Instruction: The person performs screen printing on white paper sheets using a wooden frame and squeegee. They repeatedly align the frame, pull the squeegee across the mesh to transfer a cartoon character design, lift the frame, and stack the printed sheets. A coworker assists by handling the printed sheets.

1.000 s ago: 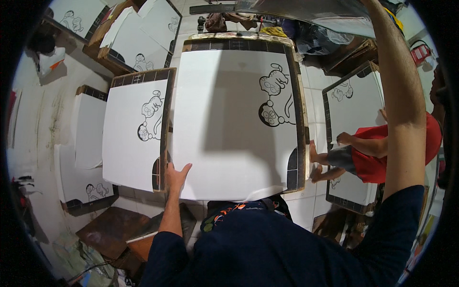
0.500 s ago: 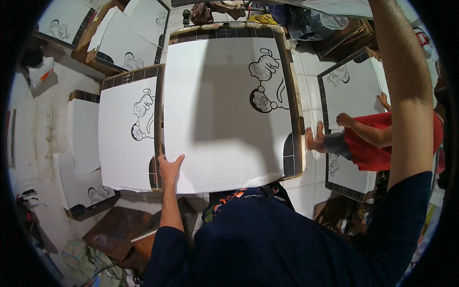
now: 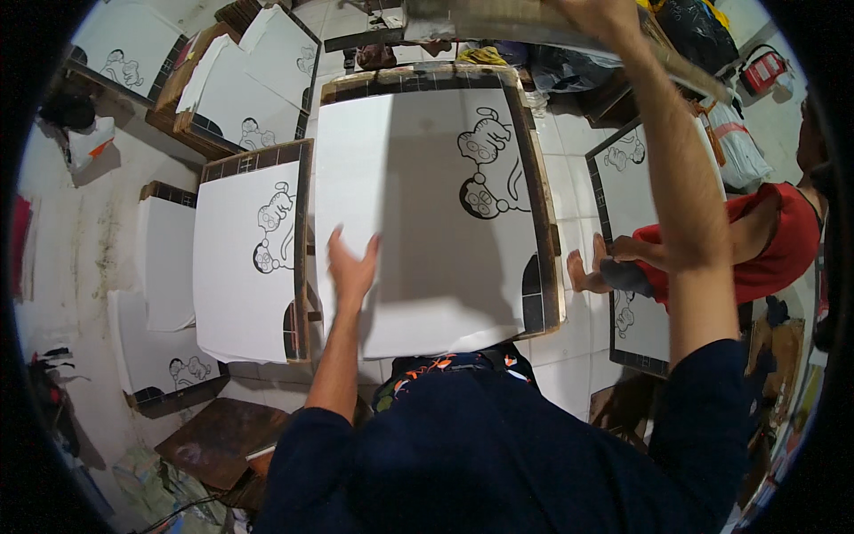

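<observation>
Printed white sheet [image 3: 427, 249] centre, on dark-edged board [image 3: 543, 227]. Raised frame [image 3: 498, 27] cuts across twelve o'clock, dark plastic bag [image 3: 569, 71] below it at one. Second printed sheet [image 3: 236, 267] at nine; co-worker in red [image 3: 783, 240] at three. Left hand [image 3: 353, 278] open, fingers spread, moved inward from board's edge since half-second ago. Right hand [image 3: 609, 18], out of sight then, now up at one by frame; can't tell grip.
</observation>
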`<state>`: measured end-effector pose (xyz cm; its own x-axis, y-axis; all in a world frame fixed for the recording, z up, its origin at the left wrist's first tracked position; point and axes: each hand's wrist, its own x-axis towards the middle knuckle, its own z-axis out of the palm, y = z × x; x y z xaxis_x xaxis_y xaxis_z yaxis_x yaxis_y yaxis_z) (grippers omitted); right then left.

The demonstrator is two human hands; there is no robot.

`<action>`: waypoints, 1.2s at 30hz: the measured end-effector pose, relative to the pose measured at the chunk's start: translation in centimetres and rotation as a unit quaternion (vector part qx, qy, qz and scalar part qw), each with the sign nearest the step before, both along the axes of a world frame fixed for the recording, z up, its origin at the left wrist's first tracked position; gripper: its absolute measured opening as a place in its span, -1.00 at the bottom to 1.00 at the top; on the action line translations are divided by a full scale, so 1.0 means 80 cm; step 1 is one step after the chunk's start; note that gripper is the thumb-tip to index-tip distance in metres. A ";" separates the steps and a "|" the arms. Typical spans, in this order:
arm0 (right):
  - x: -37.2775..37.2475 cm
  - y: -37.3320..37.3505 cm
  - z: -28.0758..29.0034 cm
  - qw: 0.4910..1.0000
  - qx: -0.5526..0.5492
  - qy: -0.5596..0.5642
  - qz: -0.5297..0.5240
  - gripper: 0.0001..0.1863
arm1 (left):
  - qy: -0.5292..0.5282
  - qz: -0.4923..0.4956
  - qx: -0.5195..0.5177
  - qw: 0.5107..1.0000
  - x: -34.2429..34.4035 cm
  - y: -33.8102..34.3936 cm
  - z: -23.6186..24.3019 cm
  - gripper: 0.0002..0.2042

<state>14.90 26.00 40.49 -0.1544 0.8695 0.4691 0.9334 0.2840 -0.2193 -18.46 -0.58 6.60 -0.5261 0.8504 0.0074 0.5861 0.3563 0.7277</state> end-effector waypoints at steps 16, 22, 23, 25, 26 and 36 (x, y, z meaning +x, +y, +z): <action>0.017 -0.225 -0.455 0.989 -0.096 -0.018 0.114 -0.52 | -0.653 0.216 -0.135 0.714 0.156 0.006 -0.075 -0.17; 0.021 -0.165 -0.457 0.967 -0.211 -0.052 0.135 -0.49 | 0.034 -0.144 -0.033 0.988 0.142 -0.013 -0.111 0.04; 0.022 -0.144 -0.452 0.969 -0.201 -0.053 0.132 -0.49 | 0.124 -0.203 -0.005 0.971 0.140 -0.009 -0.115 0.08; 0.020 -0.094 -0.447 0.982 -0.128 -0.031 0.139 -0.50 | 0.145 -0.225 0.005 0.963 0.138 0.001 -0.125 0.17; 0.016 -0.062 -0.448 0.983 -0.132 -0.036 0.122 -0.49 | 0.156 -0.224 0.016 0.962 0.138 0.004 -0.129 0.18; -0.034 0.169 -0.501 0.995 -0.036 -0.058 0.076 -0.43 | 0.170 -0.232 0.027 0.957 0.138 0.001 -0.149 0.14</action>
<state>12.19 39.52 0.39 -0.3360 0.8626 0.3781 0.9012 0.4111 -0.1370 -7.42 -0.47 -5.29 -0.0517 0.9854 0.1624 0.8778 -0.0327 0.4779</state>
